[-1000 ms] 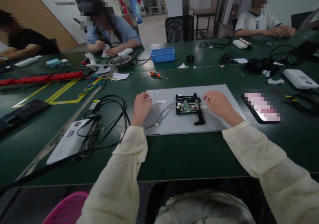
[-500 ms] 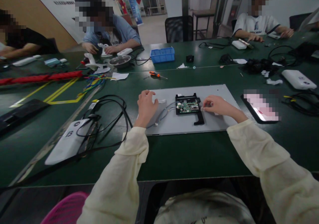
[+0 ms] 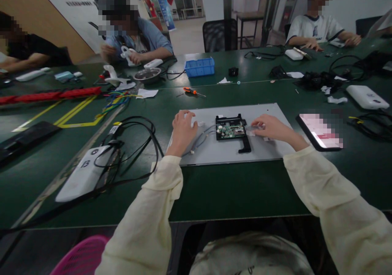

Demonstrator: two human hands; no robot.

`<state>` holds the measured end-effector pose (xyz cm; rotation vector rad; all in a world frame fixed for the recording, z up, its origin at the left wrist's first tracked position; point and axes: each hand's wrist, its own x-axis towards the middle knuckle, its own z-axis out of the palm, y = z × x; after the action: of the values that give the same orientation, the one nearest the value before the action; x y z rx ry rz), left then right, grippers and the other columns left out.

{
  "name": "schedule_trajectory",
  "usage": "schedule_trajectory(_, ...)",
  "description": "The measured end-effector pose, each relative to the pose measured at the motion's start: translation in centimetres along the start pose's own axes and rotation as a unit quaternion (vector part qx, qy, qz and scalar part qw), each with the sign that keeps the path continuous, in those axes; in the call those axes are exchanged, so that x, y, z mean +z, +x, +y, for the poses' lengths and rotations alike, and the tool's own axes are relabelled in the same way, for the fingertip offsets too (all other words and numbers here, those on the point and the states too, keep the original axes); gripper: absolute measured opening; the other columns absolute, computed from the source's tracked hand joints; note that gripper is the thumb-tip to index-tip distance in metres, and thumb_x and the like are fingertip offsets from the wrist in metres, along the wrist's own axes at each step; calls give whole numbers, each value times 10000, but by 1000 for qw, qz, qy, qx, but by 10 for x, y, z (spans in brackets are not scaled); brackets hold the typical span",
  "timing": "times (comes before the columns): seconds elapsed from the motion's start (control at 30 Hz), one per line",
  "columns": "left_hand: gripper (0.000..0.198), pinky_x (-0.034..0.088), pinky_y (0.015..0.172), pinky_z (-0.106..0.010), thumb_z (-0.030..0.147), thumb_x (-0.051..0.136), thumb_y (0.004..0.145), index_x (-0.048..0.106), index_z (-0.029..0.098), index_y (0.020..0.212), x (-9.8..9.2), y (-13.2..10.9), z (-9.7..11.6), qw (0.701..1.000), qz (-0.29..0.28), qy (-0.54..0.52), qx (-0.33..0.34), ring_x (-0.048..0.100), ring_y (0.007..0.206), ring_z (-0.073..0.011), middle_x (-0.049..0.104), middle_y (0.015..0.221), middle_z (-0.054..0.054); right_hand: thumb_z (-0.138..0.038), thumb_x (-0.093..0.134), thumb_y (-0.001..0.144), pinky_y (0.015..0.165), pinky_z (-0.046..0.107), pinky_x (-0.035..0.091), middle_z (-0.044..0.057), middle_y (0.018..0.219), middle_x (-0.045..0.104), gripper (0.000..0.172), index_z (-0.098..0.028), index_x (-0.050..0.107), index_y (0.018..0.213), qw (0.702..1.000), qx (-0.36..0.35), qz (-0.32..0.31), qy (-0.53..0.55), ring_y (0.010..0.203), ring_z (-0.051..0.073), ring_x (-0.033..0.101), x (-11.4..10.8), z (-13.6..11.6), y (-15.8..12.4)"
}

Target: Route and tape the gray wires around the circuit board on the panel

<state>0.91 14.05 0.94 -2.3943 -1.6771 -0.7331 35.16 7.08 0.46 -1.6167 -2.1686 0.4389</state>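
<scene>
A grey metal panel (image 3: 269, 150) lies flat on the green table in front of me. At its middle sits a green circuit board (image 3: 230, 131) in a black bracket, with grey wires (image 3: 200, 139) running off to the left. My left hand (image 3: 183, 129) rests on the panel's left part, fingers laid down beside a small white tape piece (image 3: 200, 124). My right hand (image 3: 271, 129) is just right of the board, fingertips pinched on a thin pale tape strip (image 3: 252, 128) at the board's edge.
A phone (image 3: 320, 131) lies right of the panel. A white device tangled in black cables (image 3: 87, 171) sits to the left. Beyond the panel are an orange screwdriver (image 3: 191, 91), a blue bin (image 3: 200, 67) and coloured wires (image 3: 118, 100). Other people work at the far side.
My left hand has slid right onto the panel toward the small tape piece. My right hand has moved left to the board's right edge and pinched the strip there.
</scene>
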Motion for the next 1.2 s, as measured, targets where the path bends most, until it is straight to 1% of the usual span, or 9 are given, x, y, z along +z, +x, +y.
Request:
schedule_trajectory(0.1,327,309,1088,-449,284,460,910,544,200,1214,-5,0,9,996,-38,-13,83,398,1308,-271,484,1362,-119,-332,650,796,777,351,490,72,1019,631,225,-219,683,988,999,-40,-12,11,892,216,612,7,-13,0)
schedule_trajectory(0.23,419,228,1144,-449,328,375,959,460,221,1356,-8,-4,23,974,-138,-29,180,317,1398,-233,399,1491,-96,-269,612,810,756,335,482,62,953,630,105,-201,666,870,998,-54,-13,28,864,199,605,10,-15,2)
schedule_trajectory(0.4,506,135,1161,-509,409,259,995,305,256,1475,-6,-11,31,959,-230,-13,165,366,1383,-228,398,1504,-100,-233,591,823,704,306,477,43,875,656,104,-187,634,905,998,-51,-10,46,766,170,610,10,-19,3)
schedule_trajectory(0.57,611,151,1141,-542,531,248,978,178,262,1522,-6,-14,30,965,-223,-8,135,356,1388,-271,371,1513,-135,-161,546,836,707,320,464,69,918,669,161,-191,657,948,998,-35,-3,-42,817,201,616,8,-27,0)
schedule_trajectory(0.67,639,163,1126,-572,568,244,969,178,257,1523,-6,-15,29,970,-215,2,111,319,1405,-296,377,1504,-151,-120,482,850,704,357,447,117,921,665,216,-170,675,933,989,9,37,-146,863,254,606,4,-31,-4)
schedule_trajectory(0.73,640,159,1124,-584,575,249,966,198,257,1519,-5,-16,30,972,-210,10,106,283,1421,-306,359,1515,-153,-143,460,871,709,375,444,134,939,663,235,-163,679,956,985,21,51,-166,888,277,601,2,-34,-5)
schedule_trajectory(0.9,613,103,1146,-591,549,289,966,278,243,1498,-9,-19,47,974,-172,25,147,234,1441,-318,314,1544,-130,-275,562,851,784,383,463,119,1003,661,232,-170,683,1019,995,-10,28,-100,909,270,612,6,-37,-4)
schedule_trajectory(1.0,597,34,1161,-590,532,343,957,329,242,1478,-12,-23,62,971,-150,33,185,214,1447,-321,310,1549,-114,-261,603,816,822,373,467,114,1021,660,228,-170,693,1005,997,-28,15,-65,909,256,619,12,-36,-1)
schedule_trajectory(1.2,555,56,1173,-571,488,334,973,333,239,1469,-7,-31,74,951,-190,20,244,223,1448,-275,327,1547,-82,-205,612,791,777,334,468,83,926,672,117,-178,693,871,999,-23,5,-33,843,218,625,15,-34,1)
